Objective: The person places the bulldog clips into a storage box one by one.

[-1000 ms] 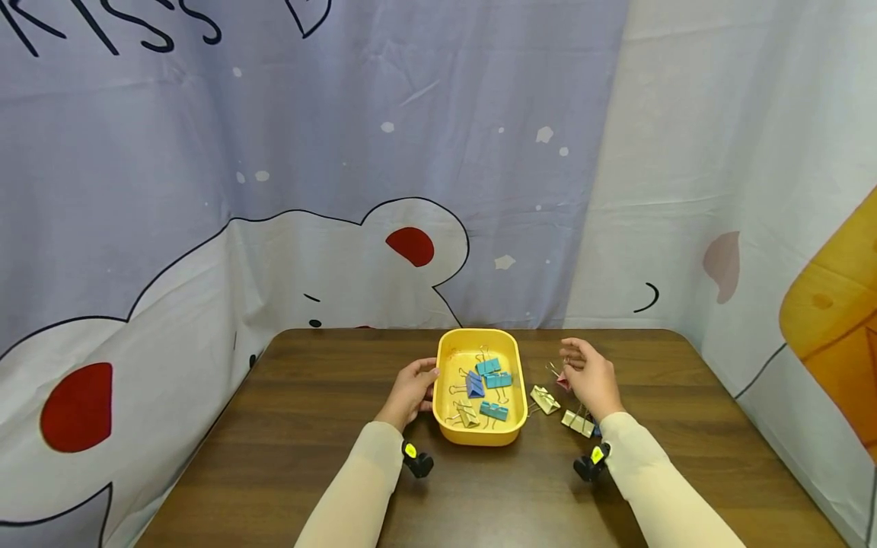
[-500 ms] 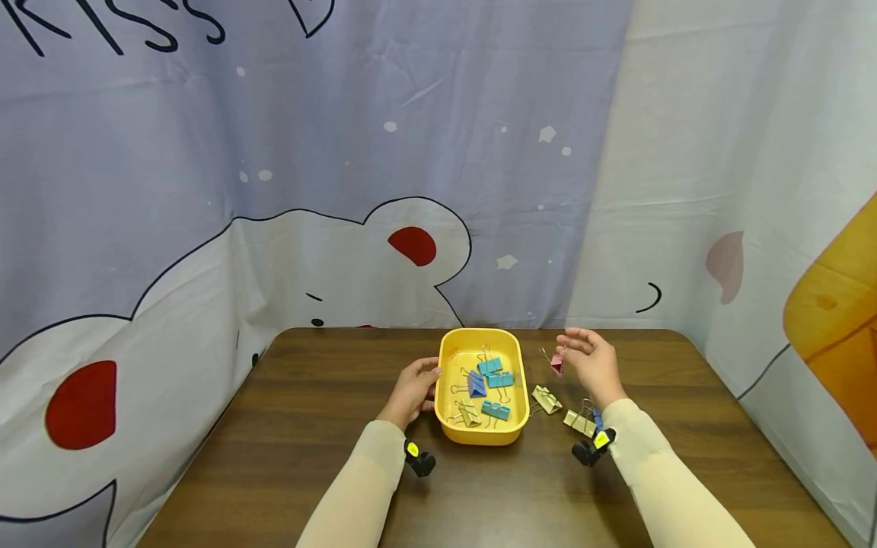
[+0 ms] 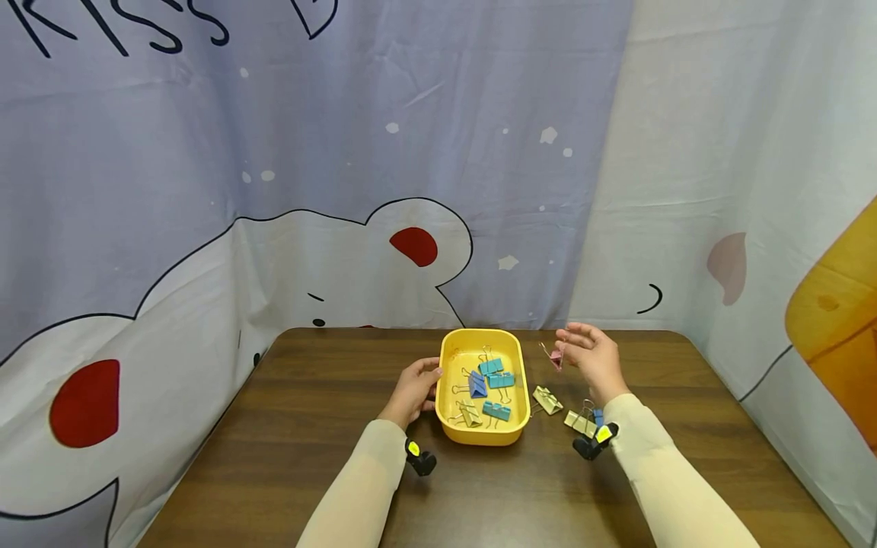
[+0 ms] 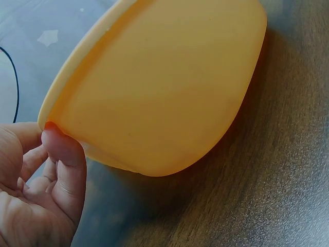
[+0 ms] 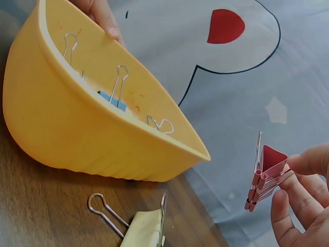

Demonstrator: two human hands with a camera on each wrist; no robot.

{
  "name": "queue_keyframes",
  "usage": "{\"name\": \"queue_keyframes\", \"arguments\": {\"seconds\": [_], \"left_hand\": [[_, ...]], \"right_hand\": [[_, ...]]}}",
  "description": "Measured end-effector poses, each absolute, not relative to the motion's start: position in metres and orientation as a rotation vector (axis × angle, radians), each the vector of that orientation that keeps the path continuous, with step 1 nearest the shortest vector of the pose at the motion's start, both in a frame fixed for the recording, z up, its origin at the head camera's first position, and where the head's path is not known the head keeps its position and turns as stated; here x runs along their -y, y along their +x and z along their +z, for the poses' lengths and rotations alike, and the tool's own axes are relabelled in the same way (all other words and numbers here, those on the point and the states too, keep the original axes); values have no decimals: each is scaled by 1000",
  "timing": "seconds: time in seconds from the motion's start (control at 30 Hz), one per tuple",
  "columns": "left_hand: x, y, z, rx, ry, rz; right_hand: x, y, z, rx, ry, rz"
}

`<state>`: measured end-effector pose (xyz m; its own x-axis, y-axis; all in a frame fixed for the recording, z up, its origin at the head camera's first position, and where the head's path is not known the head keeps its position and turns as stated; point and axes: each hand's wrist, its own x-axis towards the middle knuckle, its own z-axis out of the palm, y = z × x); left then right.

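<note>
My right hand (image 3: 594, 365) pinches a pink binder clip (image 5: 272, 160) by one of its wire handles, held up to the right of the yellow plastic bin (image 3: 447, 430). In the right wrist view the clip's triangular end faces the camera. My left hand (image 3: 413, 392) grips the bin's left side, its thumb (image 4: 64, 146) at the rim. Several binder clips lie inside the bin: teal clips (image 3: 496, 411), a blue clip (image 3: 477, 385) and a pale yellow clip (image 3: 470, 413).
Right of the bin, a pale yellow clip (image 3: 547, 399) lies on the brown wooden table (image 3: 329, 426). Another pale yellow clip (image 3: 579, 423) sits nearer, against a blue clip (image 3: 599, 417) partly hidden by the right wrist. A printed curtain (image 3: 329, 152) hangs behind the table.
My right hand has lifted the pink binder clip from low over the table, slightly up and away from the clips near it. The left hand keeps its grip on the bin.
</note>
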<state>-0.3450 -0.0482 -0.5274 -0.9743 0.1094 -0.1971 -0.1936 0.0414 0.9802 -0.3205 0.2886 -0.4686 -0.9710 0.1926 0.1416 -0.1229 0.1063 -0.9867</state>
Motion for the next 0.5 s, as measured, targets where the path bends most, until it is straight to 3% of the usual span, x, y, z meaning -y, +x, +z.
{"name": "queue_keyframes", "arguments": {"seconds": [0.5], "left_hand": [[48,-344,-527,-2089,-101,2051]], "right_hand": [[-246,-325,-467,2169,168,1932]]}}
